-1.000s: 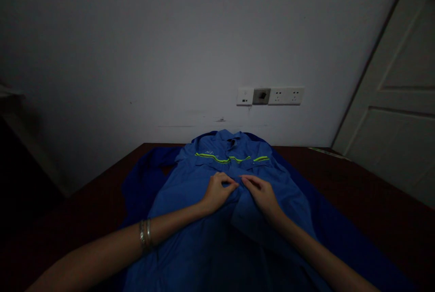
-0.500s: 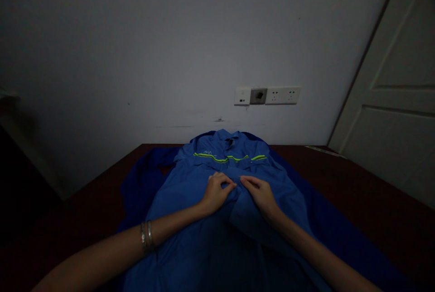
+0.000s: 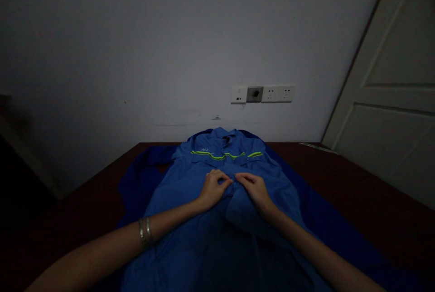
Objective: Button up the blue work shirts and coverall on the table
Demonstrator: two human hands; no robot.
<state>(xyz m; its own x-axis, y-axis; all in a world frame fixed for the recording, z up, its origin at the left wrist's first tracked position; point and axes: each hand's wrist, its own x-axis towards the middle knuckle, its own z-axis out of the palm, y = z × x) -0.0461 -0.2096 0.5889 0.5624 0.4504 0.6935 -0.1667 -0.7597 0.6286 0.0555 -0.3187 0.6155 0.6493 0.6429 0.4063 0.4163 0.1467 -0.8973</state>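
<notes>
A blue work jacket (image 3: 190, 188) with yellow-green stripes across the chest lies front up, its collar toward the wall and its darker blue sleeves spread to both sides. At the middle of its front opening, my left hand (image 3: 214, 188) pinches the cloth between thumb and fingers. Close beside it, my right hand (image 3: 254, 190) pinches the front edge of the jacket in the same way. The fingertips of both hands nearly meet. Whether a button lies between them is too small and dark to tell. Below the hands the front flap hangs partly loose.
The jacket lies on a dark reddish-brown table (image 3: 340, 179) set against a pale wall (image 3: 136, 47). Sockets and switches (image 3: 263, 94) are fixed to the wall. A white panelled door (image 3: 384, 97) stands at the right. A flat, pale strip (image 3: 317, 148) lies near the table's back right.
Both hands keep their pinch on the jacket front with barely any movement. The whole view has shifted slightly, so things appear a little farther left.
</notes>
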